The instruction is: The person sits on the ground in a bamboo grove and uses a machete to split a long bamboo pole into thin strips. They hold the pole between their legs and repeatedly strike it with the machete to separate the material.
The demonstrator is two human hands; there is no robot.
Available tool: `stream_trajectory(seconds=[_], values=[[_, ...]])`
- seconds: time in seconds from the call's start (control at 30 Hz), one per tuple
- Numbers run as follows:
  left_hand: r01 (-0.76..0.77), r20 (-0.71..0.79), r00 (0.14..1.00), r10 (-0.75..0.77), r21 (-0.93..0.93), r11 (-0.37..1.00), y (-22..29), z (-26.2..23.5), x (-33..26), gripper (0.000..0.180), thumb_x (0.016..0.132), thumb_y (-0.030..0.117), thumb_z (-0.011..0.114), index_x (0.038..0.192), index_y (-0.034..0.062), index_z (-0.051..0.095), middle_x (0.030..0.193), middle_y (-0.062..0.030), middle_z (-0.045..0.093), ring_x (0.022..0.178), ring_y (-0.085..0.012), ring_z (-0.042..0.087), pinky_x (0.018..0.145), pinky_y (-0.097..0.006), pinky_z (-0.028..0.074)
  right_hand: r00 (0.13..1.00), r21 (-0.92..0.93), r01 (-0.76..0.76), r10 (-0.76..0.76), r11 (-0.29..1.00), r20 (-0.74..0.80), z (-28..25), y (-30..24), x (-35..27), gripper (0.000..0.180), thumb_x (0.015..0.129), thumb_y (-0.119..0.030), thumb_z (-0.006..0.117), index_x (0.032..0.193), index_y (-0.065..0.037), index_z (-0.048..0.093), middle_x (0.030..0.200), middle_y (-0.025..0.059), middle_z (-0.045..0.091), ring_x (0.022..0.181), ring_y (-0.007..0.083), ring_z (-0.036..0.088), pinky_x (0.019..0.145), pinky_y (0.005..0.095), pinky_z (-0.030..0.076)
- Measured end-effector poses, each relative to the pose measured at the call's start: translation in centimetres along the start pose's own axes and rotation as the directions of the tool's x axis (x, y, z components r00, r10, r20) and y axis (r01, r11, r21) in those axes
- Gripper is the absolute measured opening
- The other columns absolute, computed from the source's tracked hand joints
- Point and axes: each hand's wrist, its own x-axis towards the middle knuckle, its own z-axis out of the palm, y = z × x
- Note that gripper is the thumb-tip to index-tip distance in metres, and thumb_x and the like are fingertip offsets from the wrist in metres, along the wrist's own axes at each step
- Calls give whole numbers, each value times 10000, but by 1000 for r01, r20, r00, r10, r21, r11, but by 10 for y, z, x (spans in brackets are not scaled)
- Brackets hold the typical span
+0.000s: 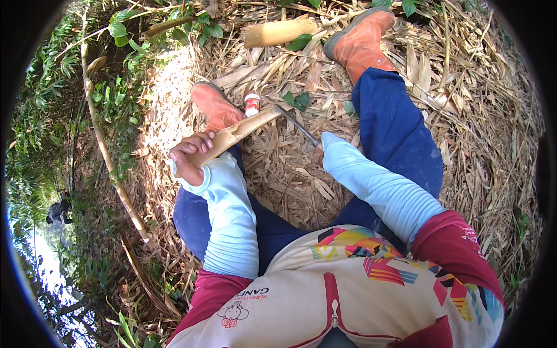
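White/red jar (252, 105) (contents unseen) nr bamboo pc (242, 130) clasped in L grip (192, 156); R grip (319, 152) clutches knife (299, 126).

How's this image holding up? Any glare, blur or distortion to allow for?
Head view: sky glares white at lower left; sunlight washes out leaf litter beside the left boot; fisheye blackens the corners; bamboo piece and blade show no heavy blur.
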Motion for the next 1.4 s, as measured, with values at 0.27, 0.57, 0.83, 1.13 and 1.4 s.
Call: stream_trajectory(seconds=[0.27, 0.57, 0.83, 1.13, 1.4], values=[[-86, 140, 987, 83, 16, 996, 3, -19, 14, 372, 1022, 369, 432, 816, 67, 500, 665, -97, 455, 653, -241, 477, 725, -456, 443, 996, 87, -88, 86, 992, 25, 7, -27, 18, 218, 814, -192, 742, 912, -58, 601, 826, 137, 572, 746, 238, 510, 721, 379, 477], [-175, 172, 972, 163, 59, 983, -8, -16, 7, 362, 1032, 328, 410, 795, 66, 487, 638, -97, 442, 620, -243, 469, 698, -461, 448, 962, 568, -250, 269, 785, 51, 13, -42, 16, 176, 880, -206, 652, 902, -37, 609, 829, 135, 576, 708, 251, 524, 655, 397, 440], [-148, 220, 965, 139, 24, 989, -8, -52, 18, 374, 1047, 336, 412, 795, 62, 443, 622, -107, 468, 594, -239, 476, 689, -478, 480, 930, -404, 363, -355, 840, 99, 2, -71, -41, 263, 867, -225, 688, 1056, -64, 602, 866, 158, 622, 746, 301, 574, 702, 427, 487], [-115, 225, 968, 106, 27, 993, -8, -39, 16, 338, 1044, 314, 408, 815, 69, 451, 670, -112, 477, 639, -239, 487, 728, -475, 470, 980, -476, 195, -192, 858, 56, -12, -56, 50, 219, 863, -265, 658, 918, -61, 603, 851, 190, 624, 753, 384, 582, 682, 452, 468], [-132, 217, 969, 121, 34, 991, -8, -27, 21, 289, 1008, 291, 459, 827, 65, 468, 654, -116, 485, 632, -249, 502, 716, -455, 467, 987, -557, 160, -132, 815, 91, -28, -24, 90, 306, 807, -340, 712, 850, -48, 629, 808, 184, 631, 773, 370, 608, 716, 434, 477]])
